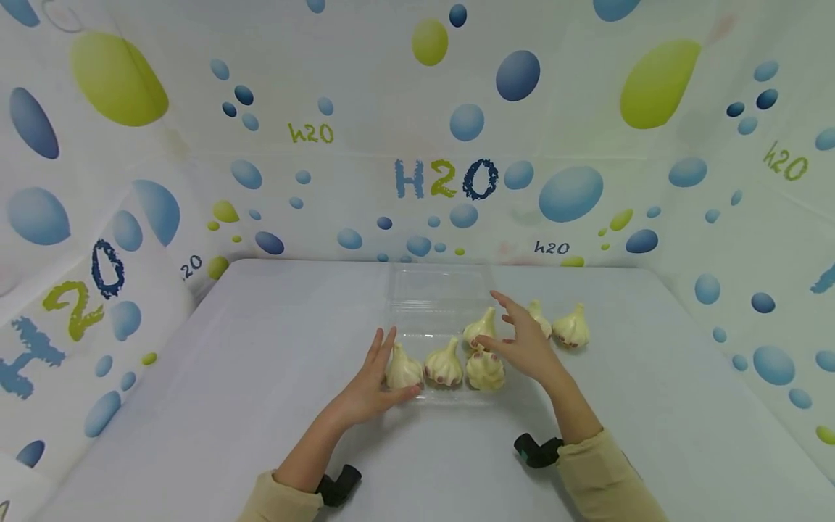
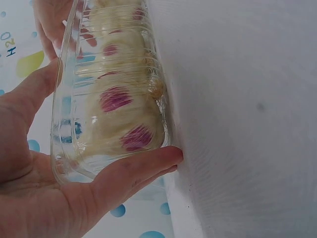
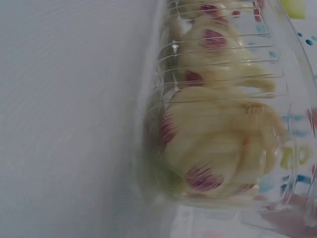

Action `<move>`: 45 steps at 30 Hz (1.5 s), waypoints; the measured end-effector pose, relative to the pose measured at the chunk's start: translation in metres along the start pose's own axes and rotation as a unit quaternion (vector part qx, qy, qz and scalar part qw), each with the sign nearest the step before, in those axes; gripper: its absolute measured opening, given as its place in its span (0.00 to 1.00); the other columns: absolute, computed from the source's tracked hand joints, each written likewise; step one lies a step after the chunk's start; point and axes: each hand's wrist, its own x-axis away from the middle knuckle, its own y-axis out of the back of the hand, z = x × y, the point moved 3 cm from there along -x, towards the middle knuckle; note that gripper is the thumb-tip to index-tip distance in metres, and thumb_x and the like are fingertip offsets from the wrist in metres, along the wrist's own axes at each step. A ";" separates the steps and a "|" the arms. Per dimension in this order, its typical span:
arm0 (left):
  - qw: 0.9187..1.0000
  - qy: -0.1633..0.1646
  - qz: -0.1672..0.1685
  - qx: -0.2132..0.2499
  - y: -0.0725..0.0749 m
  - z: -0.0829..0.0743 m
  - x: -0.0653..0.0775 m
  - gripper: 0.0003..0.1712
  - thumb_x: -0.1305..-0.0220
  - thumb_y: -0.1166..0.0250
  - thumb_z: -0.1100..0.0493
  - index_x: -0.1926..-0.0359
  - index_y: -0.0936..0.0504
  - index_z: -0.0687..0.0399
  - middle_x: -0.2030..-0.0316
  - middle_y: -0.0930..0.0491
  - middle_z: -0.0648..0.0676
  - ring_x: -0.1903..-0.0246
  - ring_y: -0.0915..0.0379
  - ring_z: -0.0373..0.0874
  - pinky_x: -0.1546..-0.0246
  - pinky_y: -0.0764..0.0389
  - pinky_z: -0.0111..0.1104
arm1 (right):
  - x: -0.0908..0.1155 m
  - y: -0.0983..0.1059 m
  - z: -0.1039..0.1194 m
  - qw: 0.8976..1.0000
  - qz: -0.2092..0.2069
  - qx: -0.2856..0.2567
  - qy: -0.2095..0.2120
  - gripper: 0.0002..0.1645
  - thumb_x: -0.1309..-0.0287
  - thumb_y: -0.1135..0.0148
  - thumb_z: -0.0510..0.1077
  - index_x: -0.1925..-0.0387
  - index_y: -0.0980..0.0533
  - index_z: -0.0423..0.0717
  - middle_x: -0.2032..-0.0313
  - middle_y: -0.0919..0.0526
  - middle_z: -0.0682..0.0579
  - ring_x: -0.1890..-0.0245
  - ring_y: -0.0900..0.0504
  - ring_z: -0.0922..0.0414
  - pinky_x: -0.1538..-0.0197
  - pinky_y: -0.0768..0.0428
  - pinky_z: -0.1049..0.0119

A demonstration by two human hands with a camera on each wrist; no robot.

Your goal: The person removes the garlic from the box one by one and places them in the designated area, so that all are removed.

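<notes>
A clear plastic clamshell container (image 1: 457, 399) lies with its lid (image 1: 440, 286) folded back. Several garlic bulbs (image 1: 444, 364) with purple-streaked cloves sit in its base. My left hand (image 1: 367, 391) is at the left end, thumb along the front wall and the other fingers stretched along the side. In the left wrist view that hand (image 2: 29, 163) touches the container's end wall. Over the right end, my right hand (image 1: 527, 346) has its fingers extended and its thumb tip beside a back garlic bulb (image 1: 480, 330). The right wrist view hides most of this hand.
Two loose garlic bulbs, one a whole bulb (image 1: 572, 328) and one partly behind the right hand (image 1: 539, 319), lie right of the container. They rest on a white table (image 1: 261, 348). A patterned curtain (image 1: 365, 196) stands behind and at both sides.
</notes>
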 end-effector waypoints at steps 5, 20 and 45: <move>1.000 0.001 0.000 0.001 0.000 0.000 0.000 0.57 0.46 0.34 0.47 0.28 0.65 0.45 0.30 0.73 0.62 0.33 0.71 0.62 0.43 0.51 0.62 | -0.004 -0.005 0.010 0.999 0.013 0.048 0.010 0.48 0.49 0.33 0.49 0.32 0.47 0.45 0.35 0.44 0.38 0.40 0.39 0.37 0.46 0.33 0.44; 1.000 -0.003 -0.001 -0.002 0.000 0.002 -0.002 0.57 0.45 0.33 0.48 0.28 0.65 0.45 0.30 0.72 0.62 0.33 0.70 0.62 0.43 0.50 0.61 | -0.018 -0.026 0.009 0.990 0.000 0.121 -0.071 0.53 0.52 0.32 0.46 0.32 0.51 0.37 0.38 0.43 0.30 0.39 0.42 0.35 0.41 0.39 0.44; 1.000 -0.007 0.001 -0.005 0.000 0.001 -0.001 0.57 0.45 0.34 0.48 0.28 0.65 0.46 0.31 0.73 0.62 0.33 0.70 0.62 0.43 0.50 0.61 | -0.032 -0.046 0.006 0.987 0.012 0.161 -0.007 0.52 0.61 0.31 0.29 0.33 0.43 0.45 0.42 0.47 0.35 0.74 0.32 0.50 0.74 0.28 0.66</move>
